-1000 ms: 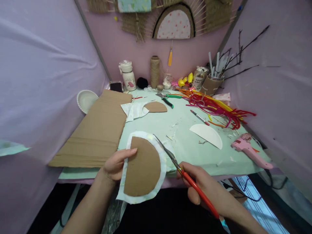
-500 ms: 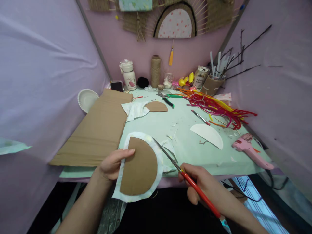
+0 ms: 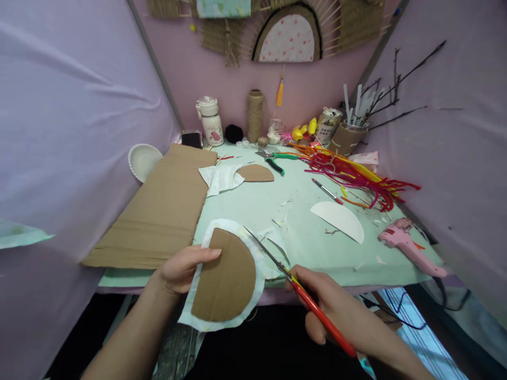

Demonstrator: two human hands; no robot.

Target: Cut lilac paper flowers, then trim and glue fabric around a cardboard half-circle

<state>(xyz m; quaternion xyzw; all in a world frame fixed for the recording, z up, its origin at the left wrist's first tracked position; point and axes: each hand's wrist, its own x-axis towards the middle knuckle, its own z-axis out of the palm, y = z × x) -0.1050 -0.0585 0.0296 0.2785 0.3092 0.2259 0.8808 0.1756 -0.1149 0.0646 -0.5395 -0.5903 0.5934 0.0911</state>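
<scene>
My left hand [image 3: 188, 266] grips a half-round piece of brown cardboard [image 3: 229, 279] by its straight side, thumb on top. Pale fabric [image 3: 258, 287] lies behind the cardboard and sticks out as a border all round. My right hand [image 3: 317, 295] is closed around red-handled scissors [image 3: 317, 311]. Their blades point up and left, and the tip is at the upper right edge of the fabric. Behind the blades, fabric scraps [image 3: 275, 240] lie on the table.
A large cardboard sheet [image 3: 154, 206] lies on the left. A white half-disc [image 3: 338, 220], a pink glue gun [image 3: 412, 247] and red and orange pipe cleaners [image 3: 348, 174] are on the right. Green-handled pliers [image 3: 277, 157], a twine spool [image 3: 255, 116] and a white bottle [image 3: 210, 121] stand or lie farther back.
The cardboard and fabric piece has tilted slightly clockwise and sunk a little in my left hand. The scissors have shifted slightly left, with their blades closer together.
</scene>
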